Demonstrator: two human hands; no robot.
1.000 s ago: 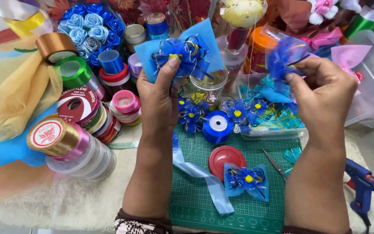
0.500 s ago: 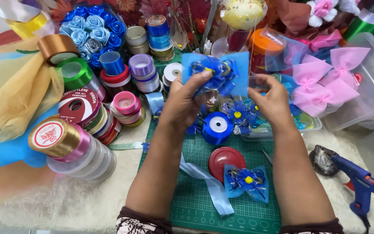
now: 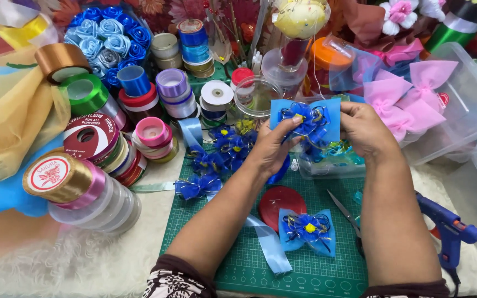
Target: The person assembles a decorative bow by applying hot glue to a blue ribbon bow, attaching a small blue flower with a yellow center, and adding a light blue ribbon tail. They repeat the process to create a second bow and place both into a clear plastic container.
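Left hand (image 3: 269, 152) and right hand (image 3: 366, 132) hold a blue ribbon bow (image 3: 306, 118), fingers clamped on it, above a green cutting mat (image 3: 238, 243).

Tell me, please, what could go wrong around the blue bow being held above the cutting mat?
The blue ribbon bow is held only at its edges by the left hand and right hand, so its loops could get crushed or slip apart. The scissors lie open beside the right forearm, and the glue gun sits near that elbow; lowering the arm might nick it or knock the gun.
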